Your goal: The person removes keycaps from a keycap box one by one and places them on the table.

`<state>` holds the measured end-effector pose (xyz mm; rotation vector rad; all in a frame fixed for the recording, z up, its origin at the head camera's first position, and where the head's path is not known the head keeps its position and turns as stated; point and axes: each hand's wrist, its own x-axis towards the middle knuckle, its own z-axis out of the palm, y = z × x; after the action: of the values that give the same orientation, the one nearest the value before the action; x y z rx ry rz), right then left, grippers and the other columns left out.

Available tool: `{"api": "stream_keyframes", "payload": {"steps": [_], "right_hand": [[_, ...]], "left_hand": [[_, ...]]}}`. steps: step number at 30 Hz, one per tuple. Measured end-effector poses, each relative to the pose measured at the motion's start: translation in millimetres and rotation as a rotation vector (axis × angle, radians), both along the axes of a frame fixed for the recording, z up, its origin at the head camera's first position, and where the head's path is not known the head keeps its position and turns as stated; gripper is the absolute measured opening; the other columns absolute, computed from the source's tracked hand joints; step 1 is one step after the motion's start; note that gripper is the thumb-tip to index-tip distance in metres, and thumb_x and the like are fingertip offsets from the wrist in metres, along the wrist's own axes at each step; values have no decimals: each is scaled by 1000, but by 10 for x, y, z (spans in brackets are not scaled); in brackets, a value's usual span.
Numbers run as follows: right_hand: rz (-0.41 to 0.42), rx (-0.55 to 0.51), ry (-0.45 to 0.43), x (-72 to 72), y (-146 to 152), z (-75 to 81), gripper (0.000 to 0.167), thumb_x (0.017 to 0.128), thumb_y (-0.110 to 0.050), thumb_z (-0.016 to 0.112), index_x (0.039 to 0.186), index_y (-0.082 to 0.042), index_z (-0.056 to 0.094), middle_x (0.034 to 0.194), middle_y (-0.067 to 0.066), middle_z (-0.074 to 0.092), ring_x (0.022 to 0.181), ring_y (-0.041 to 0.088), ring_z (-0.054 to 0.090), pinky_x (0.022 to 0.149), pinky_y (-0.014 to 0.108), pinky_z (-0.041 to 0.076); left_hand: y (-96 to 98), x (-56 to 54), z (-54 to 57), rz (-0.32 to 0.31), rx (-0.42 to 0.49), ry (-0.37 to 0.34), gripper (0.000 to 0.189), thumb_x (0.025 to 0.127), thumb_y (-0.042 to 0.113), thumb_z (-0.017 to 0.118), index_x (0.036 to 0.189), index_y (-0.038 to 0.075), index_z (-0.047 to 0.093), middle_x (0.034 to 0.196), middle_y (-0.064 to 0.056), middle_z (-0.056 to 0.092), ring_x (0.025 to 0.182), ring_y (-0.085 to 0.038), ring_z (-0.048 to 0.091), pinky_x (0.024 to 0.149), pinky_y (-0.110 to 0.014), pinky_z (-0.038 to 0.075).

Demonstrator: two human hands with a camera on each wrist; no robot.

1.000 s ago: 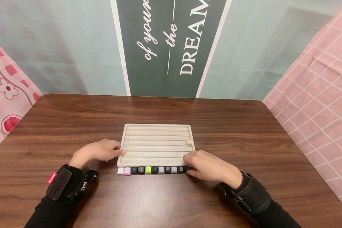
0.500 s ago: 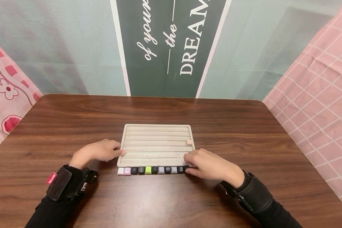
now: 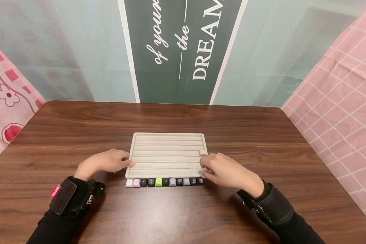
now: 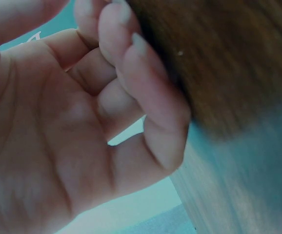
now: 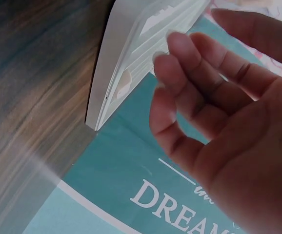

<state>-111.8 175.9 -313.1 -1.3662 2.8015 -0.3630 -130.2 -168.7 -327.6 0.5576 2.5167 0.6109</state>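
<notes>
A cream ridged tray (image 3: pixel 167 148) lies flat on the table, with one small beige keycap (image 3: pixel 202 152) near its right rim. Along its front edge runs a row of several keycaps (image 3: pixel 159 182): white, pink, black, lime green and grey-lilac ones. My left hand (image 3: pixel 108 160) holds the tray's left rim, thumb over the edge and the other fingers bent beside it. Over the tray's front right corner hovers my right hand (image 3: pixel 227 171), fingers loosely bent. In the right wrist view nothing shows between its fingertips (image 5: pixel 166 68), which are apart from the tray.
The brown wooden table (image 3: pixel 170 217) stretches around the tray on all sides. Behind it hangs a teal cloth (image 3: pixel 94 51) with a dark lettered panel (image 3: pixel 174 88). Pink patterned cloths (image 3: pixel 344 101) flank the table at both sides.
My right hand has let go of the black keycap at the right end of the row and risen back and to the right. That keycap is now in plain sight. The left hand has stayed put.
</notes>
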Motion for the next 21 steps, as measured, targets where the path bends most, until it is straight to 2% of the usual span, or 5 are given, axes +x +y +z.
{"api": "stream_keyframes", "payload": {"steps": [10,17,21], "right_hand": [[-71,-40,17,-80,20,30,25,78,1,63,70,-12,44,63,-6,37,56,6,34,51,20,33],[-129,-38,50,-133,35,10,19,76,1,63,72,-10,49,67,-2,47,59,9,40,55,24,38],[-153,-42,35,-163,49,-4,21,75,1,64,70,-11,48,66,-3,44,59,10,39,54,24,37]], "left_hand": [[-5,4,0,4,-3,1,26,93,24,52,71,10,48,62,1,46,53,-11,45,53,-27,35],[-9,-5,2,2,1,1,27,93,24,52,70,10,48,61,1,46,52,-11,45,53,-27,35],[-10,-7,1,-5,1,14,27,93,24,52,70,10,48,61,1,46,52,-11,45,53,-27,36]]}}
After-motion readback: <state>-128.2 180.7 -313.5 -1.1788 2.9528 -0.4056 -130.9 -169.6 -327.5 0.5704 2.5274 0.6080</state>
